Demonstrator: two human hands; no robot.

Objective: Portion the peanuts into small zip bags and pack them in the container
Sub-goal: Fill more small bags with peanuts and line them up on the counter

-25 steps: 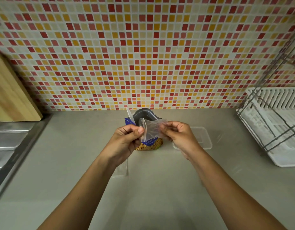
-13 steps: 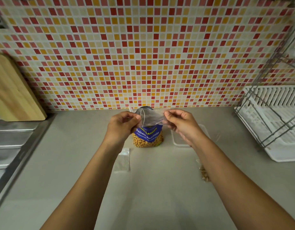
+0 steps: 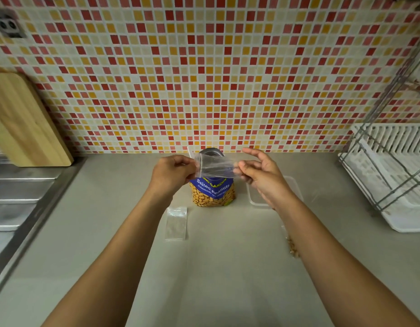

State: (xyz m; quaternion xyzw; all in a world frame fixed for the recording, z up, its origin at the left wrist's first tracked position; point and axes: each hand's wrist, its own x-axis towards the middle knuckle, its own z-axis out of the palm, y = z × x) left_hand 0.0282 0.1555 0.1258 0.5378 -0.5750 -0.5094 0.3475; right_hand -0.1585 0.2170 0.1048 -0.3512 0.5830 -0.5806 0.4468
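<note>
A small clear zip bag (image 3: pixel 215 166) is held up between both hands, above the peanut packet (image 3: pixel 213 191). The left hand (image 3: pixel 172 174) is closed on the bag's left edge with thumb and fingers pinched. The right hand (image 3: pixel 263 175) is at the bag's right end, thumb against it, the other fingers spread and loose; whether it actually pinches the plastic cannot be told. The bag looks empty.

The peanut packet stands upright near the worktop's back edge, about mid-width, top open. A white utensil handle (image 3: pixel 189 152) sticks up by its left top corner. A clear plastic container (image 3: pixel 291 185) sits just right of the packet, partly hidden by the right wrist. A second empty zip bag (image 3: pixel 176 223) lies flat in front of the packet, to its left. A zip bag with peanuts (image 3: pixel 292 247) lies further right, mostly hidden by the right forearm.

A dish rack (image 3: pixel 393 175) is at the worktop's right edge, a sink drainer (image 3: pixel 18 197) at the left edge, a chopping board (image 3: pixel 22 121) leaned against the tiled wall at back left.
</note>
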